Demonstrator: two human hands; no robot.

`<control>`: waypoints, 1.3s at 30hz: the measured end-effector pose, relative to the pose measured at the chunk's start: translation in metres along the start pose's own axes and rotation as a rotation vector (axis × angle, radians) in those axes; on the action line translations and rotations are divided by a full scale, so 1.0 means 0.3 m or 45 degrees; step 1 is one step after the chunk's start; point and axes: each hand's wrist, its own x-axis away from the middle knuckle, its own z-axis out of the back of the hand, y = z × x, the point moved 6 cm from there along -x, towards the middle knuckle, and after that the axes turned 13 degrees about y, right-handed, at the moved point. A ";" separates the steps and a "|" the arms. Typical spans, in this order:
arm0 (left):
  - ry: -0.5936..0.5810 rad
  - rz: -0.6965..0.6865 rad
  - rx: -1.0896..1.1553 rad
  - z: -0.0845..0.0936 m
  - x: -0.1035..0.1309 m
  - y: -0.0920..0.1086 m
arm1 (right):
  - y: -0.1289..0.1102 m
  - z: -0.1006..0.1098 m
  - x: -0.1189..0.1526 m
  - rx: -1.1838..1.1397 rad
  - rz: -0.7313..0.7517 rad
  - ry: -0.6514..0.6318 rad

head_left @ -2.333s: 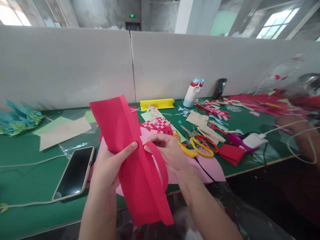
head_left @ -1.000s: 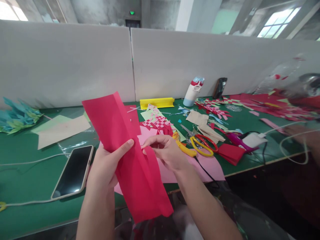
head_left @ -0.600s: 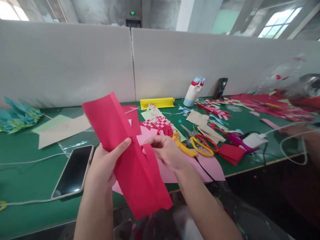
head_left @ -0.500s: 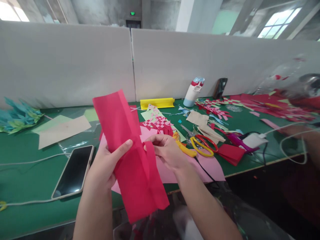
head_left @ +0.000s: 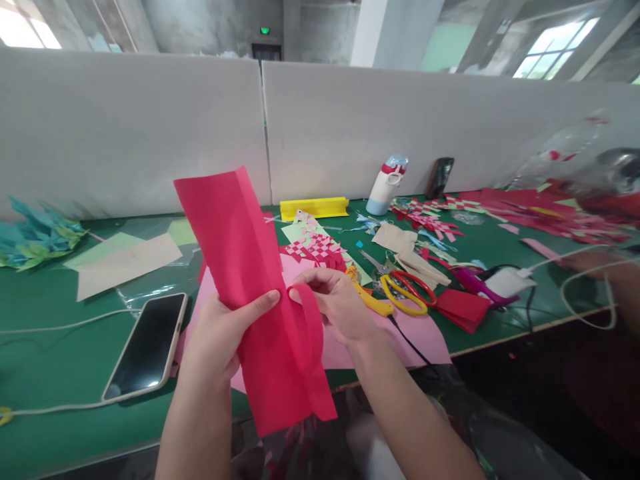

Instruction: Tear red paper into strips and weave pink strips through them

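A long sheet of red paper [head_left: 225, 233] is held up at a tilt over the table's front edge. My left hand [head_left: 227, 337] grips its left side, thumb pressed on the face and the fingers hidden behind. Along the right side runs a crease, and a red strip [head_left: 314, 327] curls away there, still joined to the sheet lower down. My right hand [head_left: 327, 300] pinches the upper end of that strip. Under the hands lies a pink sheet [head_left: 400, 337].
On the green table [head_left: 60, 340] lie a phone [head_left: 145, 350], yellow-handled scissors [head_left: 400, 293], a yellow glue gun [head_left: 373, 300], folded red paper [head_left: 463, 308] and woven paper pieces [head_left: 320, 247]. A bottle [head_left: 385, 187] stands by the white partition [head_left: 150, 127]. Another person's arm [head_left: 620, 273] is at right.
The tear along the crease has lengthened slightly, and the strip bows out more. My left thumb has shifted right toward the crease, and the sheet's top has moved left and up.
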 end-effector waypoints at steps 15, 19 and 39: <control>0.065 -0.030 0.034 0.005 0.012 0.016 | -0.001 -0.005 0.004 -0.009 -0.002 -0.050; 0.104 -0.051 0.029 0.005 0.015 0.023 | -0.012 -0.010 0.010 -0.008 0.013 -0.067; 0.108 -0.069 0.081 0.003 0.017 0.030 | -0.004 0.002 0.017 0.132 0.020 -0.018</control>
